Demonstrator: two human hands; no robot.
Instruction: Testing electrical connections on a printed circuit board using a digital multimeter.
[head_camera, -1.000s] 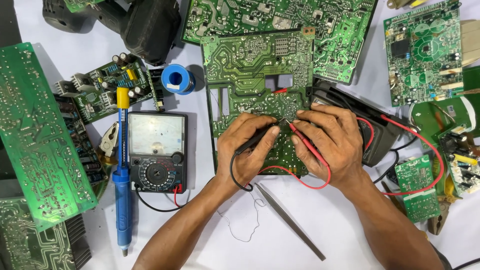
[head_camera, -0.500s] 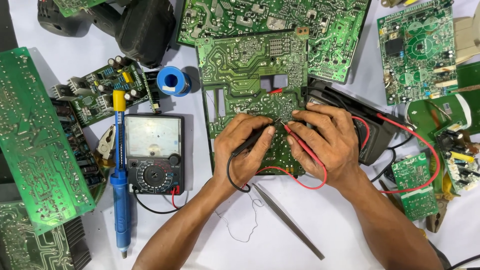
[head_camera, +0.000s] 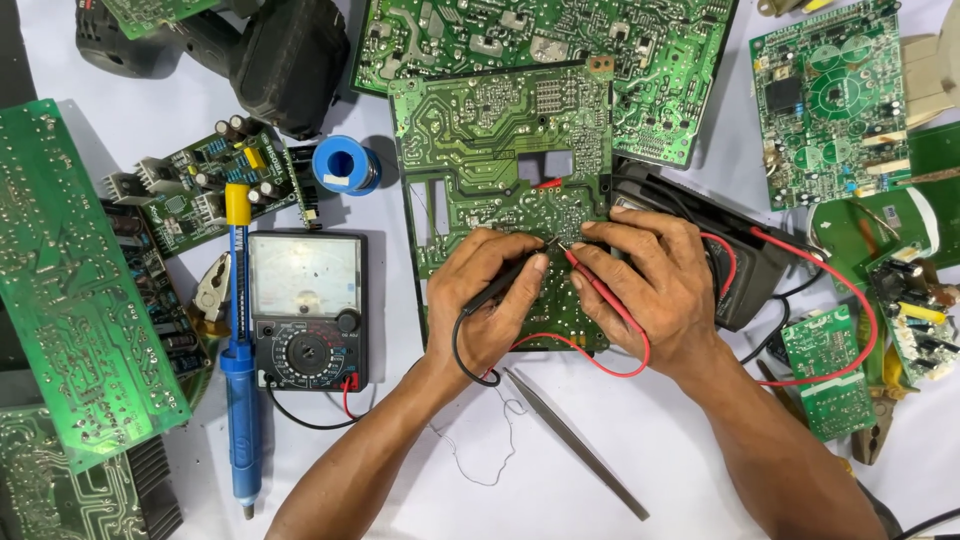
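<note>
Nearest lie slim metal tweezers (head_camera: 575, 443) on the white table (head_camera: 700, 480). Beyond them, the left hand (head_camera: 488, 295) pinches a black probe (head_camera: 505, 283) and the right hand (head_camera: 650, 280) a red probe (head_camera: 600, 290) (tips close together) on the green circuit board (head_camera: 480, 130). Left sits an analog multimeter (head_camera: 305, 310).

Both hands (head_camera: 590, 290) fwd, fingers curled, tips nearly touching

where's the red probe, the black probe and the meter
red probe (head_camera: 600, 290), head view, on the red shaft under the right hand's fingers
black probe (head_camera: 508, 281), head view, on the black shaft under the left hand's fingers
meter (head_camera: 305, 275), head view, on the middle of its pale dial window
</note>
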